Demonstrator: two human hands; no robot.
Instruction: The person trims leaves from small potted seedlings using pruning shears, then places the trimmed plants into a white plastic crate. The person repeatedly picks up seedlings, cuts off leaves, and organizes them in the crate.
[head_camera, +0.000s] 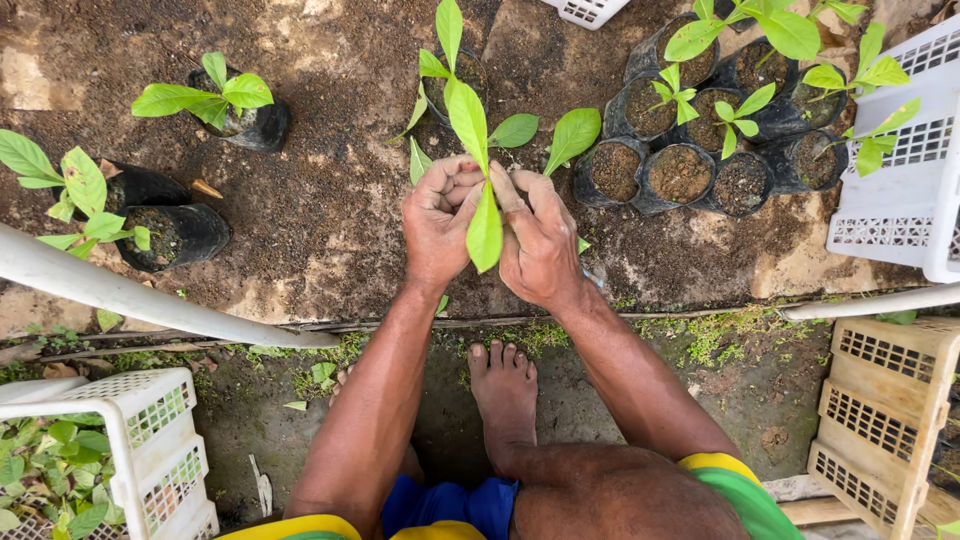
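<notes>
- Seedling (484, 215), bright green, broad-leaved, held upright between both hands over dark soil; one long leaf hangs down in front of the knuckles, another rises above them.
- Left hand (437, 218): fingers curled inward round the base of the seedling, thumb side pressed against the other hand.
- Right hand (540, 238): fingers (512, 190) bent and closed on the same base, knuckles up, touching the left hand; what lies under the palms is hidden.
- Soil bed (330, 200), dark brown, bordered on the near side by a low edge with green moss.
- Cluster of black grow bags (680, 172), filled with soil, standing close together to the right of the hands; some carry small green plants, some show bare soil.
- Single black grow bag (250, 122) with a leafy plant, upper left, well apart from the hands.
- Two more black bags (175, 232) at far left, lying tilted, with leaves spilling out.
- White pipe (140, 298), running diagonally across the left foreground.
- White plastic crate (900, 205), slotted, at right edge.
- Cream plastic crate (880, 410), lower right.
- White crate (160, 450) with green leaves inside, lower left.
- Bare foot (503, 385) on damp ground below the hands.
</notes>
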